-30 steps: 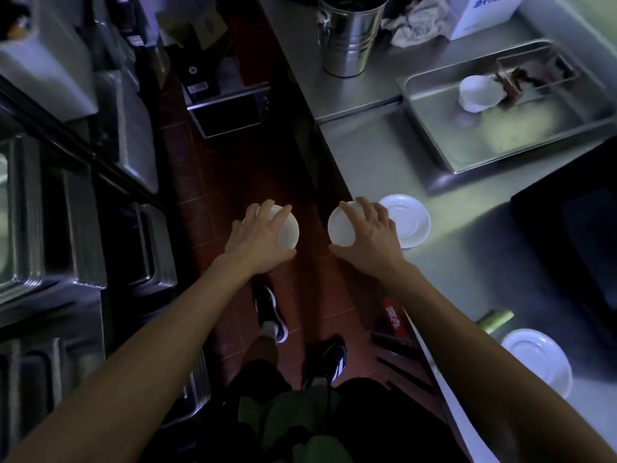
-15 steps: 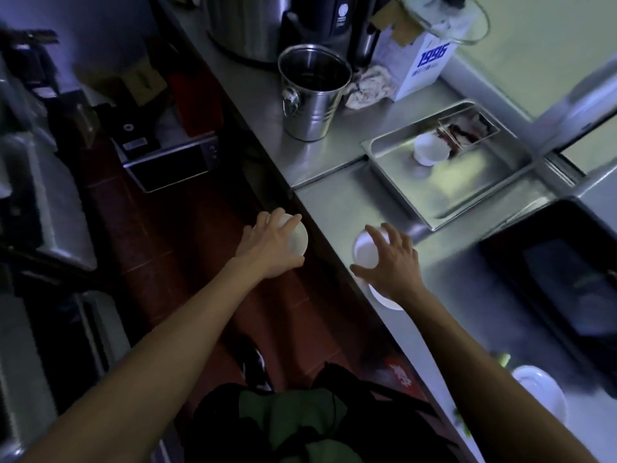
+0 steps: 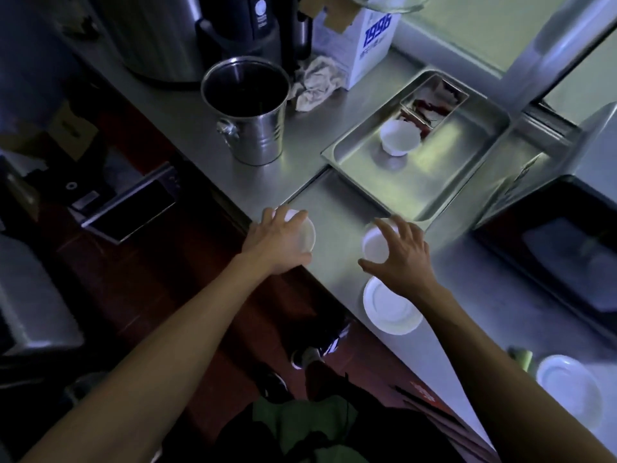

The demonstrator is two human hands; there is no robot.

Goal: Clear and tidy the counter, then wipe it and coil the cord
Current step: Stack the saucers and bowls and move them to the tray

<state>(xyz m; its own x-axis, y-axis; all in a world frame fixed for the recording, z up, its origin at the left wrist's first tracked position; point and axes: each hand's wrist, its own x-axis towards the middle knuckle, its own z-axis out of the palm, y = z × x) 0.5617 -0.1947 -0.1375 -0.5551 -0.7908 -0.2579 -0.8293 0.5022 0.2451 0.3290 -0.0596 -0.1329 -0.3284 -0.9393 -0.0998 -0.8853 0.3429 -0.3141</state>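
My left hand (image 3: 277, 242) grips a small white cup (image 3: 305, 233) from above, at the front edge of the steel counter (image 3: 337, 208). My right hand (image 3: 400, 255) holds a second white cup (image 3: 375, 248) the same way, over the counter just short of the steel tray (image 3: 444, 182). A third white cup (image 3: 399, 140) stands inside that tray. One white saucer (image 3: 387, 309) lies on the counter below my right wrist, another saucer (image 3: 571, 389) near the right front edge. No cord can be seen.
A steel bucket (image 3: 252, 111) stands at the back left of the tray, with a crumpled cloth (image 3: 315, 83) and a white carton (image 3: 364, 38) behind it. A black appliance (image 3: 561, 248) fills the right side. Large urns (image 3: 160, 35) line the far counter. Red floor lies to the left.
Both hands have carried their cups forward over the counter toward the tray. The saucer that was under my right hand now lies behind it, uncovered.
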